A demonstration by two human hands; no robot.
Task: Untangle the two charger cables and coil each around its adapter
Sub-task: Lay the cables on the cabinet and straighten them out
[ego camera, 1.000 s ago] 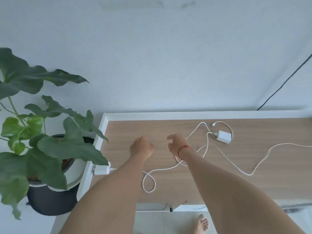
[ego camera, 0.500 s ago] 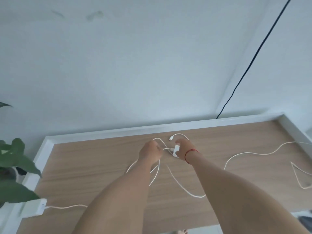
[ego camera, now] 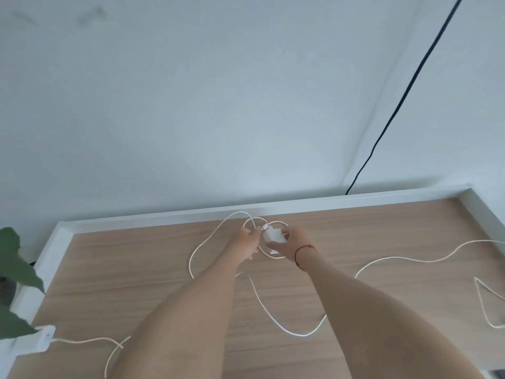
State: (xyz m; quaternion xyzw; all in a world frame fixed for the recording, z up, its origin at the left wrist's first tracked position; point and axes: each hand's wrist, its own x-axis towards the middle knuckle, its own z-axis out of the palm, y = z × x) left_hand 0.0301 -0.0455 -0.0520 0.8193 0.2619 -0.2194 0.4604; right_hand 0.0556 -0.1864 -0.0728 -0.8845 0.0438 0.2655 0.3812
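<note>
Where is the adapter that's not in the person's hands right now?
Head view: the spare adapter sits on the table's white left rim at the near end, below the plant leaves, its cable trailing right toward the left forearm.

A wood-grain worktop (ego camera: 142, 272) is bordered by a raised white edge (ego camera: 164, 218). A pale wall (ego camera: 218, 105) is seen behind it. A black cord (ego camera: 404, 95) is run down the wall at 2 o'clock, and green leaves (ego camera: 15, 265) are seen at 8 o'clock.
</note>
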